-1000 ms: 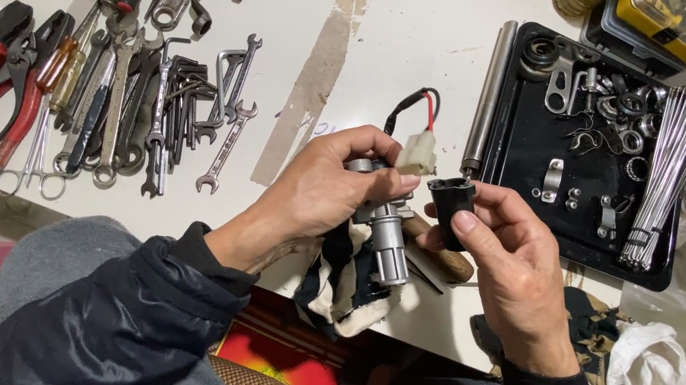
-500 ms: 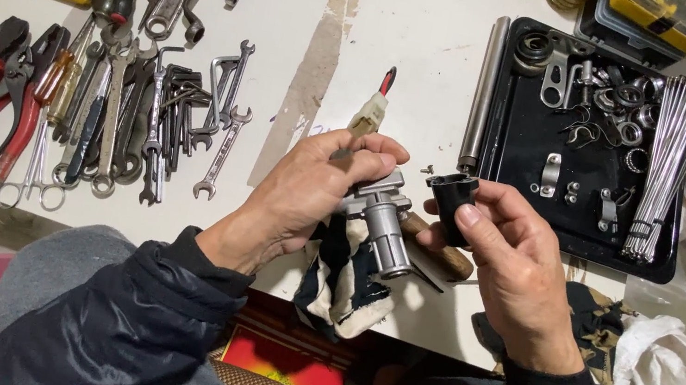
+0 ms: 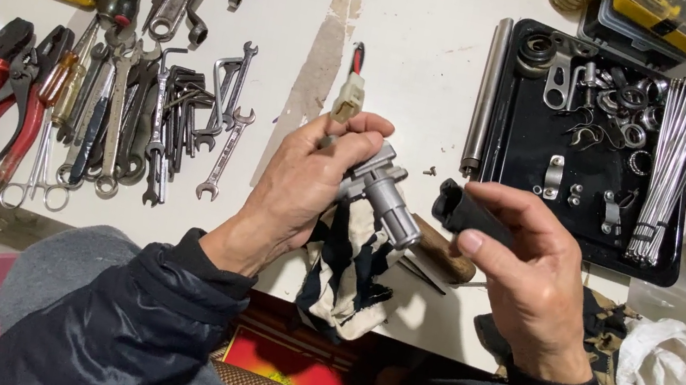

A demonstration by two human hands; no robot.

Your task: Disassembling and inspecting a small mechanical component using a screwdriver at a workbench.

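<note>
Just one view here, a head-worn cam looking pretty much straight down at the white workbench [image 3: 427,38] from close up. The wearer's lap and dark sleeves fill the near edge, wrenches [image 3: 178,112] sit far left, a black parts tray [image 3: 511,171] far right. Both hands are dead centre.

left hand [image 3: 299,183]: I grip a grey metal part [image 3: 384,194]
right hand [image 3: 525,281]: I pinch a black cap [image 3: 462,212] just right of it
</note>
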